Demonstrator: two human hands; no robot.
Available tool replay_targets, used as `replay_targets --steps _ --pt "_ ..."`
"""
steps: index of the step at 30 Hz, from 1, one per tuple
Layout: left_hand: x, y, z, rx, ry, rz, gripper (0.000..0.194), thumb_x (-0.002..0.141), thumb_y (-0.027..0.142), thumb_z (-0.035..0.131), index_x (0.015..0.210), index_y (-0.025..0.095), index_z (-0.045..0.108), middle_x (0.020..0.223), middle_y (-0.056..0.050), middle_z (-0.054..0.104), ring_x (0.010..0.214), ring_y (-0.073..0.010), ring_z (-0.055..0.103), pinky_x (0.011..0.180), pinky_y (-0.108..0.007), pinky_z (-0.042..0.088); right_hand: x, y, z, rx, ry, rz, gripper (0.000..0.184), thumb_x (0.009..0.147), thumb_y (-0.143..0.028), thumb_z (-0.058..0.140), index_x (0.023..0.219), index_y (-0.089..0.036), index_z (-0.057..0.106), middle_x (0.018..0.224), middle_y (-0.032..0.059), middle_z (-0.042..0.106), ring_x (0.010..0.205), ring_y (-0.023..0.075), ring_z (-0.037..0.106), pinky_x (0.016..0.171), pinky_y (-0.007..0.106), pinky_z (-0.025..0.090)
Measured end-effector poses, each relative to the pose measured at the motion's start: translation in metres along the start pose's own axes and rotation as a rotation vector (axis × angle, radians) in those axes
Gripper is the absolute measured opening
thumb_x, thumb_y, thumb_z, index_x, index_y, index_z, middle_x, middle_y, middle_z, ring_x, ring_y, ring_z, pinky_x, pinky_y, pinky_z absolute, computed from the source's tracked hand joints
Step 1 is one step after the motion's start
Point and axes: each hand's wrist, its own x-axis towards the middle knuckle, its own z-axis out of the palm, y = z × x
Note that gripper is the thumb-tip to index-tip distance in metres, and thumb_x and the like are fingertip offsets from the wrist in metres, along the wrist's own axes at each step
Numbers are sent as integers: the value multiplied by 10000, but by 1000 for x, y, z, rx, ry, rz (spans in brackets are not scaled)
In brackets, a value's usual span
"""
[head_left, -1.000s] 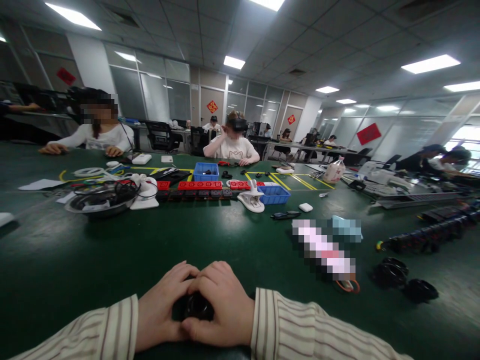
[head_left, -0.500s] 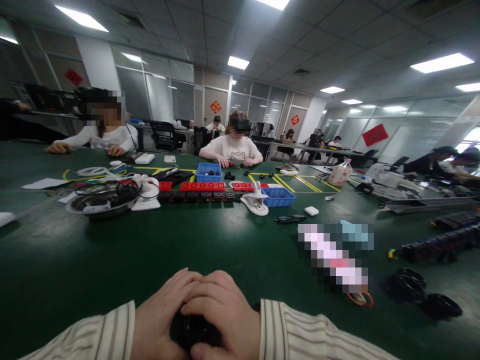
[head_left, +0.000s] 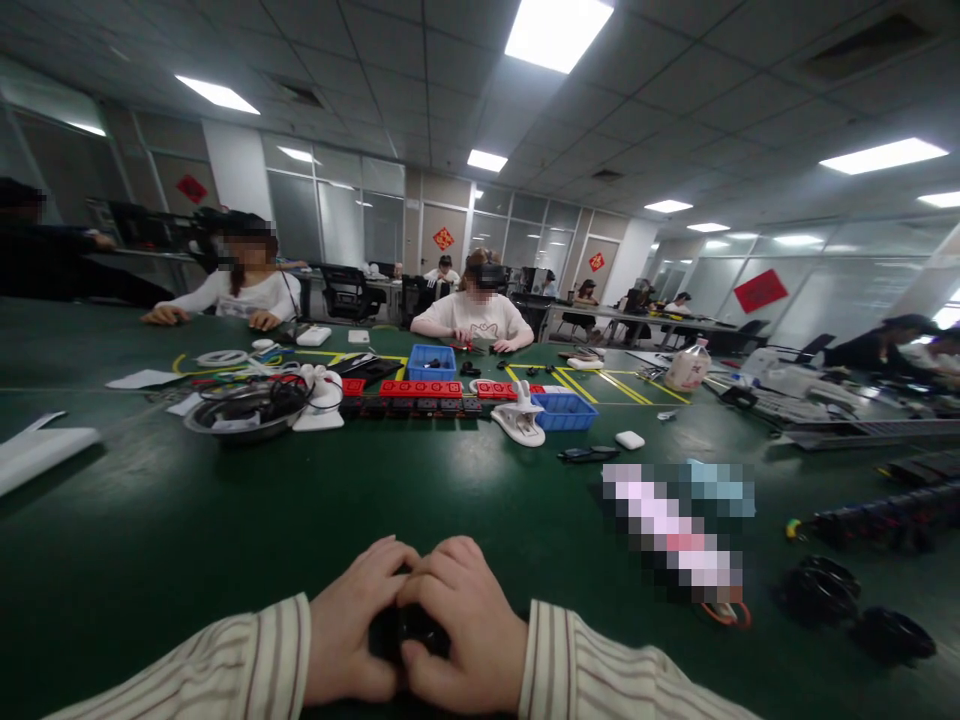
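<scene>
At the near edge of the green table, my left hand (head_left: pixel 352 628) and my right hand (head_left: pixel 474 625) meet over a glossy black rounded object (head_left: pixel 425 630). Fingers of both curl round it, the right hand covering its top and right side and the left hand closing in from the left. Most of the object is hidden by the hands, so its kind cannot be made out. The fingertips of the two hands touch or nearly touch above it. Striped cuffs cover both wrists.
Ahead lie a metal bowl (head_left: pixel 240 428) of cables, a row of red blocks (head_left: pixel 421 389), a white clip (head_left: pixel 523 420) and a blue bin (head_left: pixel 566 412). A blurred pink item (head_left: pixel 667 520) and black rings (head_left: pixel 821 588) are at right. A person (head_left: pixel 480 310) sits opposite.
The view has shifted slightly, so the table and people sit a little lower and further right. Both hands stay wrapped round the black object, looking slightly closer together.
</scene>
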Motion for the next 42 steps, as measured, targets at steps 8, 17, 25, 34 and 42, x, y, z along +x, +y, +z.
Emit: replay_targets --steps 8,17,25,34,42 --pt "-13 -16 16 52 97 -43 1006 509 355 793 1369 216 289 1365 -138 395 1248 -390 358 1072 -612 170 3 -7 -11 86 45 -133 358 884 -441 313 1030 -173 499 979 75 618 931 205 537 834 365 388" --pt "-3 2 5 17 31 -89 349 616 364 714 871 188 552 918 -24 564 906 -230 572 1095 -550 162 -8 13 17 -75 136 62 482 836 -650 351 809 -185 472 775 24 529 720 176 479 683 334 365" --pt "3 4 -2 -67 -53 -48 353 570 273 759 889 237 611 954 -4 566 922 -246 541 1047 -518 271 2 11 0 43 -30 -237 65 847 -262 425 884 -223 462 867 -29 644 861 145 539 819 319 359" --pt "-7 -1 4 5 79 -48 734 547 500 756 1149 186 477 1129 -108 546 1091 -314 506 1060 -633 111 -1 -6 -3 83 135 149 618 818 -724 313 971 -162 521 903 71 567 800 204 514 727 359 398" --pt "2 11 -3 -40 -22 -84 356 564 282 750 883 206 610 921 -21 543 893 -251 542 1023 -527 282 -6 11 12 -22 15 90 501 800 -673 425 829 -187 543 813 32 537 764 179 486 704 331 381"
